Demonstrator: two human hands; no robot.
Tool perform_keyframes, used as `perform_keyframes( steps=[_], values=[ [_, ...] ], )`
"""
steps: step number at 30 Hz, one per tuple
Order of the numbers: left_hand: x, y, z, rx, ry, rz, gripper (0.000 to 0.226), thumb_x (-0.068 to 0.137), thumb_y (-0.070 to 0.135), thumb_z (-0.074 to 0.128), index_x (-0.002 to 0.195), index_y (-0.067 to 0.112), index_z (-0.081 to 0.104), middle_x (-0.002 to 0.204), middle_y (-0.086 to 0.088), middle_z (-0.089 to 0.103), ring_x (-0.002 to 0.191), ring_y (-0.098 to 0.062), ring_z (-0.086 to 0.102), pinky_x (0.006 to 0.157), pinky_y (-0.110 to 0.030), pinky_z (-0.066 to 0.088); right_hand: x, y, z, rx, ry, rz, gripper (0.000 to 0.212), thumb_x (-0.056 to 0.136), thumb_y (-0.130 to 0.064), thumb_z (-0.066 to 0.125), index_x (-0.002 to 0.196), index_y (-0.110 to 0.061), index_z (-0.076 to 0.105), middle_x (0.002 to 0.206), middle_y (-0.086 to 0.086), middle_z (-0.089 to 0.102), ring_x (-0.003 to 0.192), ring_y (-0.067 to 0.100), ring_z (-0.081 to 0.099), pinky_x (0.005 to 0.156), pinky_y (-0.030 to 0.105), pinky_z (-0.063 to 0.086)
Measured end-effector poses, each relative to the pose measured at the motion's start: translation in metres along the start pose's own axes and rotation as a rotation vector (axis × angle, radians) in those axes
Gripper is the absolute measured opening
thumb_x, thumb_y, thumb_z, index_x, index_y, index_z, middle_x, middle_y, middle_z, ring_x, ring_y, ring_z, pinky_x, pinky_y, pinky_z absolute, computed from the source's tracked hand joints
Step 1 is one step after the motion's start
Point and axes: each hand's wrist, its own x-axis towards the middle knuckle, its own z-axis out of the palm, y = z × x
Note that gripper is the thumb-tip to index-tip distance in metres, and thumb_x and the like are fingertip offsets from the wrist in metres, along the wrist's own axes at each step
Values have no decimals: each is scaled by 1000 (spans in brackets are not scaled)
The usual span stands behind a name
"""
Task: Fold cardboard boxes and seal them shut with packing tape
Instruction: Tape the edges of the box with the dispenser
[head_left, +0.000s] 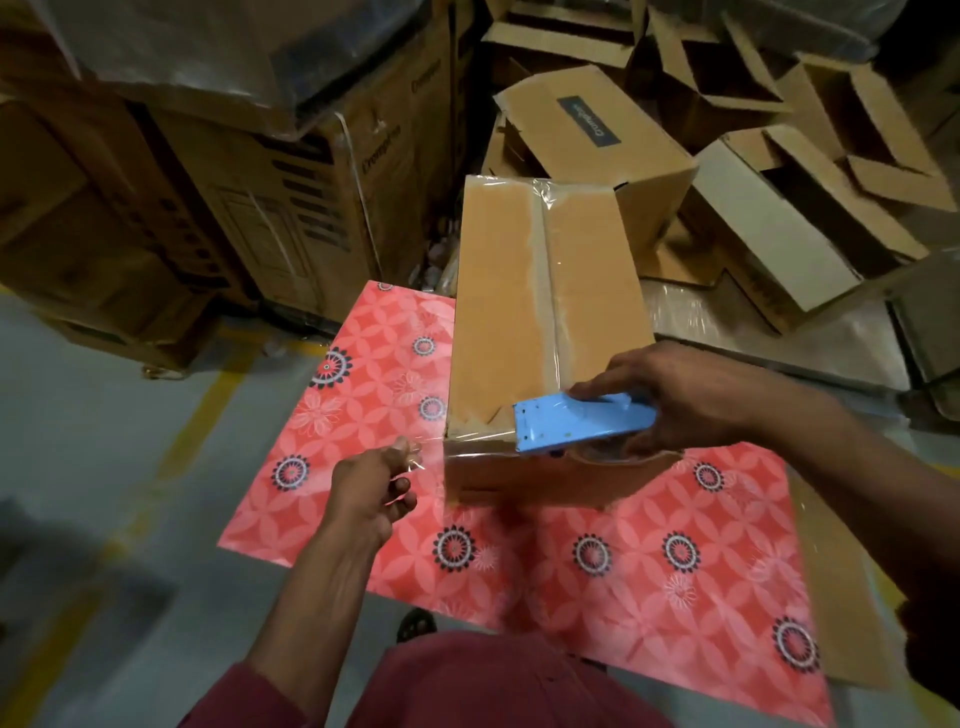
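Red mat: box w/ right fingers clamped on dispenser; left fingers pinch tape.

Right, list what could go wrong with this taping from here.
1. The left hand pinches a loose piece of clear tape away from the box; it may stick to the fingers or fold onto itself.
2. The right hand holds the blue tape dispenser at the box's near edge; its cutting end sits close to the fingers.
3. The tape along the top seam looks wrinkled, so the seal might lift.
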Motion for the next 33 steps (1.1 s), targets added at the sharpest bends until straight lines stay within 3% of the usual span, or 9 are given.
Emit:
perform_keyframes(
  steps=[3,7,13,20,28,33],
  values=[
    [2,-2,1,-50,-8,18,16,99,8,62,91,4,76,64,1,65,50,-12,43,53,-26,41,-3,5,3,6,8,2,78,74,-85,57,143,-49,54,101,-15,63,82,8,58,71,33,50],
    [5,-3,-2,-53,-29,28,17,96,11,63,96,3,78,68,1,67,51,-12,43,51,-25,40,-1,4,6,26,6,10,84,71,-92,50,143,-48,54,100,-15,63,83,9,60,71,40,52],
    [11,2,-3,-38,-38,161,27,84,28,88,89,4,77,68,-2,68,48,-10,44,49,-25,41,-1,2,4,27,0,21,81,72,-86,55,143,-48,54,101,-15,62,82,9,59,69,41,52],
    [19,-25,14,-38,-35,-41,11,93,19,78,93,8,79,77,-1,69,51,-11,38,51,-24,30,3,0,5,31,-22,23,82,69,-84,52,143,-50,54,106,-17,63,86,9,59,71,40,53],
    [17,-37,21,-46,21,9,11,94,13,75,94,2,73,76,-6,76,50,-13,37,45,-22,28,5,-3,5,11,-34,25,76,75,-72,66,145,-48,52,107,-17,62,87,9,59,72,40,54],
    [17,-45,23,-41,29,106,15,93,23,79,89,10,71,93,-9,80,62,-15,50,45,-26,38,7,0,6,-11,-41,1,78,73,-75,61,145,-47,52,109,-13,63,88,9,58,73,39,52]
  ],
)
